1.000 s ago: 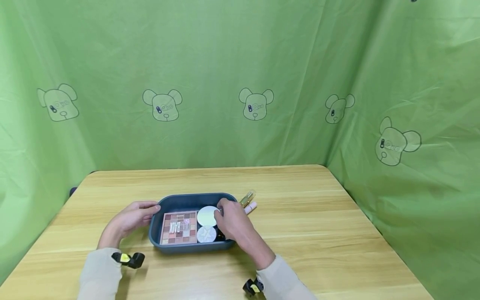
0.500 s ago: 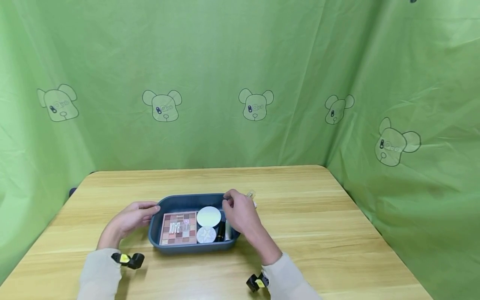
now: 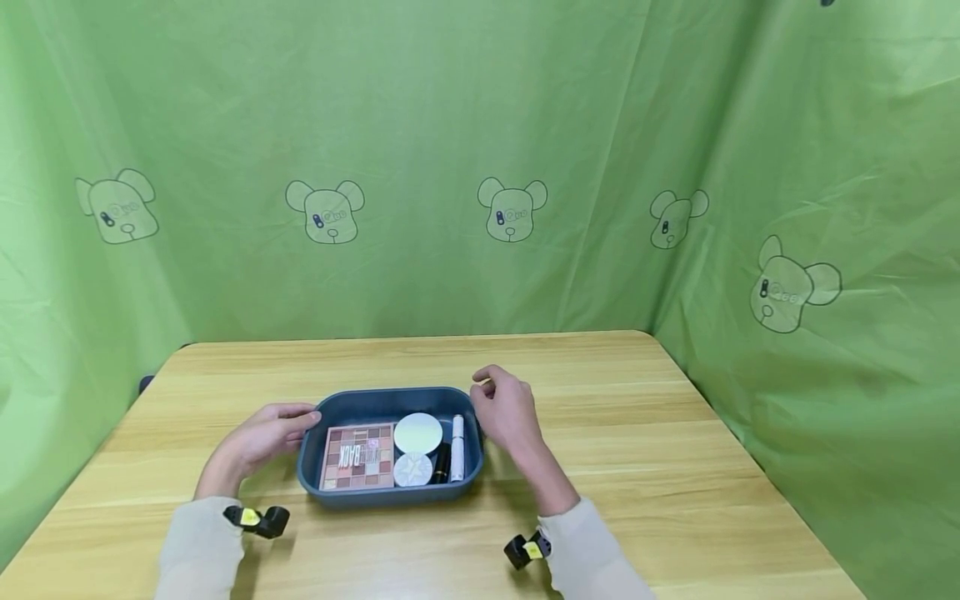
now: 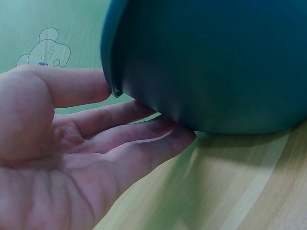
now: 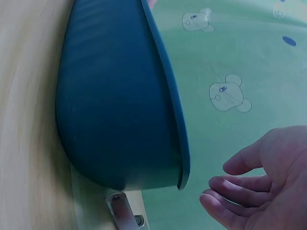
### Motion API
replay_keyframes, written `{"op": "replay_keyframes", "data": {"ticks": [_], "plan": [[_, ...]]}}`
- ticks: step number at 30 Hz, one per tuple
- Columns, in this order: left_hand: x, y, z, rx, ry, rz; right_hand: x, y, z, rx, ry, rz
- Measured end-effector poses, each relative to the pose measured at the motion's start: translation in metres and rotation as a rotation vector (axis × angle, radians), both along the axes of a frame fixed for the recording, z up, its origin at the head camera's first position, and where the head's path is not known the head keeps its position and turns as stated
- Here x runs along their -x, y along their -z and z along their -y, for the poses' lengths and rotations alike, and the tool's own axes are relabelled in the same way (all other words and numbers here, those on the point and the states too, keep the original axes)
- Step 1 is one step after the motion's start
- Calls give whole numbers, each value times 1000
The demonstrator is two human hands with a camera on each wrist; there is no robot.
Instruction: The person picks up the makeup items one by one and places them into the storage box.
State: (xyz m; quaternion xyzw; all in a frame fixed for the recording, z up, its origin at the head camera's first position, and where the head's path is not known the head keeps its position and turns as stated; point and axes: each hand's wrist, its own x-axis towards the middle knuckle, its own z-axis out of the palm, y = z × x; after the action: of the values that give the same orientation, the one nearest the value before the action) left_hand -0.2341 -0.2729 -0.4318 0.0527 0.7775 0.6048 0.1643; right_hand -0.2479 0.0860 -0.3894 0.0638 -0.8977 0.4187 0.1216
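Observation:
A dark blue tray (image 3: 386, 497) stands on the table. It holds a makeup palette (image 3: 357, 457), a white round compact (image 3: 417, 433), a smaller star-patterned compact (image 3: 412, 469), a black tube (image 3: 442, 462) and a slim white tube (image 3: 457, 448). My left hand (image 3: 262, 437) grips the tray's left end; in the left wrist view its thumb lies at the rim and its fingers lie against the outer wall. Just off the tray's right end hovers my right hand (image 3: 508, 412), fingers loosely bent around nothing. Beyond the tray, the right wrist view shows a pale tube (image 5: 121, 211).
A second small shiny cosmetic piece (image 5: 139, 220) lies close to the pale tube; in the head view my right hand hides both. The wooden table (image 3: 637, 467) is bounded by a green curtain (image 3: 420, 275) at the back and sides.
My right hand has come up out of the tray and moved right and away, past the tray's end. This uncovers the slim white tube inside. The left hand and tray stay put.

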Motion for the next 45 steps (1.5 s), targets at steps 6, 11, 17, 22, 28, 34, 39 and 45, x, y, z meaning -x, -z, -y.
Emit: {"op": "replay_keyframes", "data": {"ticks": [6,11,17,22,28,34,39,45], "plan": [[0,0,0,-4,0,2,5,3,-6,24,20,32],[1,0,0,-14,4,6,9,7,-9,-12,37,27],[1,1,0,-25,6,6,14,14,-13,-47,65,66],[1,1,0,-26,1,9,17,19,-17,-46,78,113],[1,1,0,-27,4,9,22,25,-22,-69,86,189],[1,1,0,-24,8,11,25,30,-27,-138,109,246],[1,0,0,-23,4,10,26,33,-28,-193,108,258],[0,0,0,-25,1,9,26,37,-29,-259,109,259]]}}
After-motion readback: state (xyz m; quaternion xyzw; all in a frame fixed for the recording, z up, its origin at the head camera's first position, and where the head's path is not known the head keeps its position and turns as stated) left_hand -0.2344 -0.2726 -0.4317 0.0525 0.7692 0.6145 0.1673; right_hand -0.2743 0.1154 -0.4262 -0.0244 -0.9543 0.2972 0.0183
